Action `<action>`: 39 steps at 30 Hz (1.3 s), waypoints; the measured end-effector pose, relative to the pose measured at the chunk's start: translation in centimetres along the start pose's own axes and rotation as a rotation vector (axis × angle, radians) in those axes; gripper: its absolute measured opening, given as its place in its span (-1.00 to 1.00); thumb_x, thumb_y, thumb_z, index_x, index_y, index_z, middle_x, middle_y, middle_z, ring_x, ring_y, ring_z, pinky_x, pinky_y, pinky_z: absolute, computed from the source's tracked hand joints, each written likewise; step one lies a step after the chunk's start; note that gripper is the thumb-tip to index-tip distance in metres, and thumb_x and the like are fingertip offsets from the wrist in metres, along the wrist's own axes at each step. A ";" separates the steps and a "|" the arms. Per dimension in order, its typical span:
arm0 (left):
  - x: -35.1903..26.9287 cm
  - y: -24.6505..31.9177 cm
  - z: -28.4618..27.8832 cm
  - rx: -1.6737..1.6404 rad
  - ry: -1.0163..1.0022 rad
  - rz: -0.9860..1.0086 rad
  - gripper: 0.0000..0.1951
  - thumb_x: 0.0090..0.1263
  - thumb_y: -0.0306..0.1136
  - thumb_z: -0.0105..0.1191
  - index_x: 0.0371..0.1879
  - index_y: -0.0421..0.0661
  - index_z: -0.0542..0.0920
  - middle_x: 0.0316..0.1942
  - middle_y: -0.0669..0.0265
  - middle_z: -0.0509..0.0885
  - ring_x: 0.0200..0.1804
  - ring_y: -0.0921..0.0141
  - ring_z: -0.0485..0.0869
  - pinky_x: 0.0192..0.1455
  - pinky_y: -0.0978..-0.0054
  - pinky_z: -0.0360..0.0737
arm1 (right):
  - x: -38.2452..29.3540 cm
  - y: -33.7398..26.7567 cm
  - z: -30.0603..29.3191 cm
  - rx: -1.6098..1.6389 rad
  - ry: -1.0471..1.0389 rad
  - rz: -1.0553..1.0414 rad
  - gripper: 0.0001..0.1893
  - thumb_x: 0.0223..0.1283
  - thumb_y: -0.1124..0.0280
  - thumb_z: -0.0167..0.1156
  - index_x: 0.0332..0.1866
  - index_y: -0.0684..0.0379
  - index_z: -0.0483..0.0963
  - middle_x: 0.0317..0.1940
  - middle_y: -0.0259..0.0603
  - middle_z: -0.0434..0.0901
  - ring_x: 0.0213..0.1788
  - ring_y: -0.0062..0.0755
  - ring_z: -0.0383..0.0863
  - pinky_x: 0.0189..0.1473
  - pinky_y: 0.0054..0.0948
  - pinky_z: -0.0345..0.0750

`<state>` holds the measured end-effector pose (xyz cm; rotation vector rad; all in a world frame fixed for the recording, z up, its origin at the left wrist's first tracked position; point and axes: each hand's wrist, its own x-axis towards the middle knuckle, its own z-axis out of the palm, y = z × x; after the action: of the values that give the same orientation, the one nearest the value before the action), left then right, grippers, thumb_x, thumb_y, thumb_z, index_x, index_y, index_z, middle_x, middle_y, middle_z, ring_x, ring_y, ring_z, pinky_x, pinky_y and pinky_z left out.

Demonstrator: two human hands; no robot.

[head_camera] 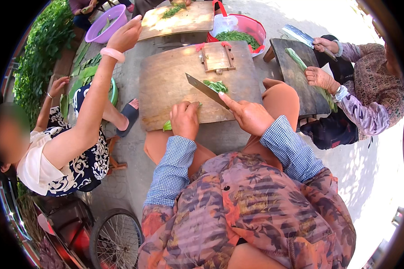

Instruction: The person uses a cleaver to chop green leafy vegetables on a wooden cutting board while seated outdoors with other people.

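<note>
My left hand point(184, 119) presses on a green leaf bundle point(167, 125) near the front edge of a wooden board point(168, 80). One end of the bundle sticks out to the left of the fingers, and most of it is hidden under them. In my right hand point(250, 116) is a cleaver point(207, 90), its handle mostly covered by the fingers. The blade slants up and left over the board, a little apart from my left hand. A small pile of cut green leaf strips point(216, 86) lies just beyond the blade.
A small wooden frame point(219, 59) with red ties sits on the board's far part. Behind it stands a pink-red bag point(261, 32) of shredded greens. At right a person holds a knife point(298, 35) and long leaves point(296, 59). Another person's raised arm point(92, 101) is at left.
</note>
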<state>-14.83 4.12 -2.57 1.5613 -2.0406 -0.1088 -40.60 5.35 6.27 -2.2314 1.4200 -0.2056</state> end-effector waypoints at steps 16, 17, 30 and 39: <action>0.3 0.4 2.1 -0.056 0.089 0.000 -0.86 0.32 -0.45 0.37 -0.18 -0.01 0.76 -0.12 0.33 0.78 -0.02 0.15 0.67 0.08 0.16 0.59 | -4.2 -2.1 -1.2 -0.216 -0.138 -0.131 -0.04 0.28 0.54 0.23 0.80 -0.04 0.02 -0.39 -0.01 0.59 -0.46 -0.03 0.74 -0.45 -0.12 0.70; 0.2 0.4 2.3 -0.060 0.102 0.004 -0.87 0.32 -0.46 0.37 -0.19 -0.01 0.76 -0.13 0.33 0.78 -0.02 0.15 0.67 0.08 0.16 0.58 | -4.3 -2.3 -1.3 -0.224 -0.157 -0.127 -0.02 0.25 0.55 0.24 0.80 -0.02 0.01 -0.39 0.00 0.60 -0.46 -0.04 0.74 -0.45 -0.12 0.70; -0.6 0.8 2.0 -0.109 0.113 0.026 -0.85 0.36 -0.53 0.31 -0.14 -0.06 0.77 -0.10 0.28 0.75 0.01 0.13 0.64 0.12 0.16 0.58 | 1.4 -0.5 3.5 -0.110 0.074 -0.122 -0.26 0.56 0.41 0.12 0.77 -0.12 0.10 -0.33 0.02 0.63 -0.41 0.07 0.74 -0.37 -0.04 0.70; -0.8 0.6 2.5 -0.109 0.168 0.026 -0.88 0.34 -0.53 0.33 -0.19 -0.08 0.72 -0.13 0.25 0.76 -0.01 0.12 0.66 0.11 0.15 0.60 | -3.2 -1.5 0.6 -0.128 -0.036 -0.125 -0.22 0.50 0.45 0.16 0.77 -0.09 0.10 -0.36 0.00 0.57 -0.49 0.02 0.68 -0.43 -0.05 0.66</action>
<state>-16.44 4.38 -4.71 1.4273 -1.8923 -0.0754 -40.57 8.90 6.90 -2.4185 1.3094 -0.1182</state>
